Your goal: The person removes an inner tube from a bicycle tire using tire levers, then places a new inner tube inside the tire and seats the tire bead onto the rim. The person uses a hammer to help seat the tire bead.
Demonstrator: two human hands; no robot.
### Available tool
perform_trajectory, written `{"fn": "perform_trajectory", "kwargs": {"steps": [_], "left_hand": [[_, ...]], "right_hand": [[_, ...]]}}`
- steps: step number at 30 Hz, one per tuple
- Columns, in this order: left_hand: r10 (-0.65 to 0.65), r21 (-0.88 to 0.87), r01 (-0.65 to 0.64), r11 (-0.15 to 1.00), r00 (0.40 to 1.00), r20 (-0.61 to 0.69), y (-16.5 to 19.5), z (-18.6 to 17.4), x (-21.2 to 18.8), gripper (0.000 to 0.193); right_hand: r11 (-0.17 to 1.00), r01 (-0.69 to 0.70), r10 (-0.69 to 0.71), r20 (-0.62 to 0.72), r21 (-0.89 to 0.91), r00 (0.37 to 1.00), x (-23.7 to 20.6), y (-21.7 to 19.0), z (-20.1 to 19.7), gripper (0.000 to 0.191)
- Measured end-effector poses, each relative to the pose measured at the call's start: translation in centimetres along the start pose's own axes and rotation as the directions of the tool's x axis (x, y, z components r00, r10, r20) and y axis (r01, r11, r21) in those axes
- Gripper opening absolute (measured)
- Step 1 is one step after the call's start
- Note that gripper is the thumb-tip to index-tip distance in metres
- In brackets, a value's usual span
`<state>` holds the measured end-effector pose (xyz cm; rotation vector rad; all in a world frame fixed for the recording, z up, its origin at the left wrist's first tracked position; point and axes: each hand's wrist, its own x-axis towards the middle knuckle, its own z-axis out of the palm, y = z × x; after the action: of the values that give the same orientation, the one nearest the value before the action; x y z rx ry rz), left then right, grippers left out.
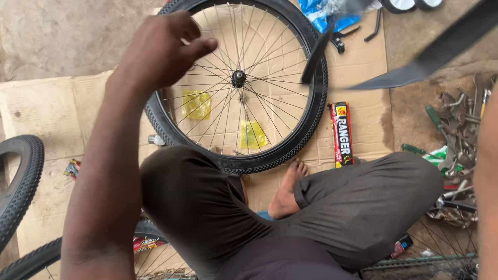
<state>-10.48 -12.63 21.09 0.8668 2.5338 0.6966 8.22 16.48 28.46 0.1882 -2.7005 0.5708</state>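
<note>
A bicycle wheel (311, 129) with a black knobby tyre, thin spokes and a dark hub (238, 79) lies flat on cardboard in front of my crossed legs. My left hand (161, 49) hovers over its upper left rim, seen from the back, fingers curled under and thumb pointing right; whether anything is in it is hidden. A blurred black rubber strip (430, 57) crosses the upper right, with one end (316, 57) hanging over the tyre's right side. Only my right forearm (487, 181) shows at the right edge; the hand itself is out of frame.
A long red and black box (342, 135) lies right of the wheel. Several metal tools (461, 135) are piled on the right. Another black tyre (21, 181) lies at the left, spokes of a wheel (441, 254) at bottom right, and blue plastic (327, 13) at the top.
</note>
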Motion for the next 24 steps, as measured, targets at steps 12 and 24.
{"fn": "perform_trajectory", "kwargs": {"steps": [12,24], "left_hand": [[-0.934,-0.873,0.479,0.085,0.344,0.098,-14.7,29.9,-18.4,0.045],[-0.781,-0.786,0.369,0.497,0.584,-0.22,-21.0,28.7,-13.0,0.068]], "right_hand": [[0.962,0.269,-0.138,0.753,-0.054,0.644,6.5,-3.6,-0.1,0.028],[0.982,0.18,-0.144,0.843,0.057,0.519,5.8,-2.1,6.3,0.03]]}}
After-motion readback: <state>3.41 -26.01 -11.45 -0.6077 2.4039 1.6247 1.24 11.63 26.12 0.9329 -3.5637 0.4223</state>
